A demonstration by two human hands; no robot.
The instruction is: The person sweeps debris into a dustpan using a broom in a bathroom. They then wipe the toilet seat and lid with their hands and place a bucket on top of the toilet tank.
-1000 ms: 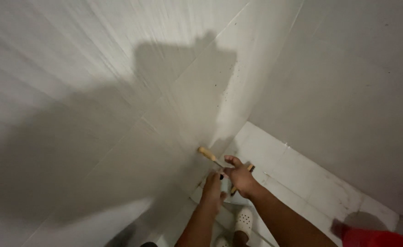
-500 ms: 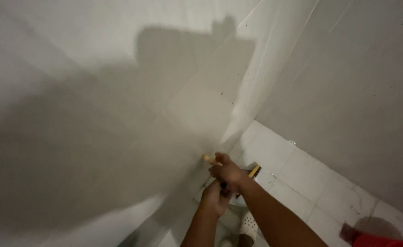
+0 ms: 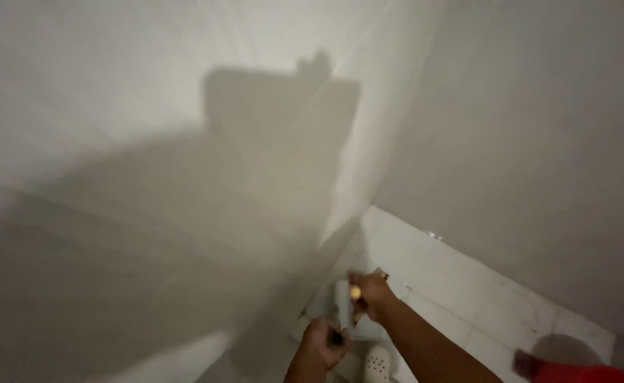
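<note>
Low in a white-tiled corner, the right hand (image 3: 371, 293) keeps a clenched grip on a wooden-handled tool (image 3: 355, 292), held close to the wall tile (image 3: 184, 213). The left hand (image 3: 324, 342), just below, is closed around a small dark object (image 3: 336, 338), too blurred to identify. A white perforated shoe (image 3: 377, 363) rests on the floor (image 3: 468, 284); a red object (image 3: 574, 372) sits at right.

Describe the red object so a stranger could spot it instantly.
Follow the white tiled floor to the picture's bottom right corner. There, right of the person's right hand, sits the red object, cut by the frame; it is the only vivid colour.
</note>
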